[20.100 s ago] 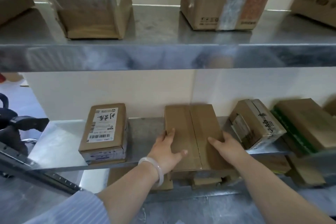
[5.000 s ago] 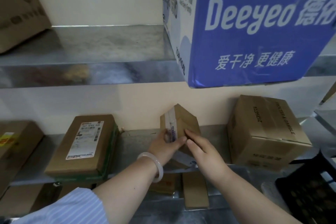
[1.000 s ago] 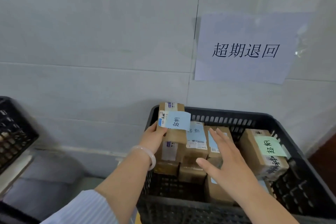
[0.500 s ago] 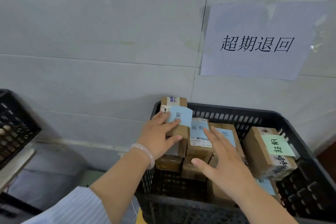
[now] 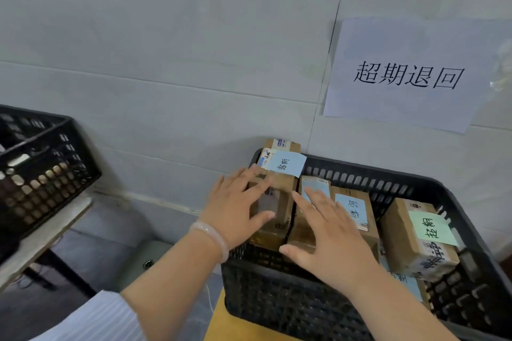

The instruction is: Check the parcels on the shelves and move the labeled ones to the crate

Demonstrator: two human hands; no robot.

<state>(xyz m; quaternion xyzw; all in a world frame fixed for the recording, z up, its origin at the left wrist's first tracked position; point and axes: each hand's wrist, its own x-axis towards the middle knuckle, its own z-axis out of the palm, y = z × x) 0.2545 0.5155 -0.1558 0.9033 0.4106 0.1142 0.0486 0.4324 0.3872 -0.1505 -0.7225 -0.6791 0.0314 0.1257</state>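
Pose, left hand (image 5: 238, 210): palm down, fingers (image 5: 249, 177) straight and slightly spread, pointing forward and a little right; thumb stretched out to the right, apart from the rest. Nothing gripped. Wrist straight, with a pale bracelet (image 5: 212, 241) round it. Forearm bare, coming in from lower left, with a striped sleeve (image 5: 91, 318) near the elbow.

Pose, right hand (image 5: 329, 232): palm down, fingers straight and fanned, pointing forward and left; thumb out to the left. Nothing gripped. Forearm bare, entering from lower right.

Hands lie just beside each other, thumbs apart.
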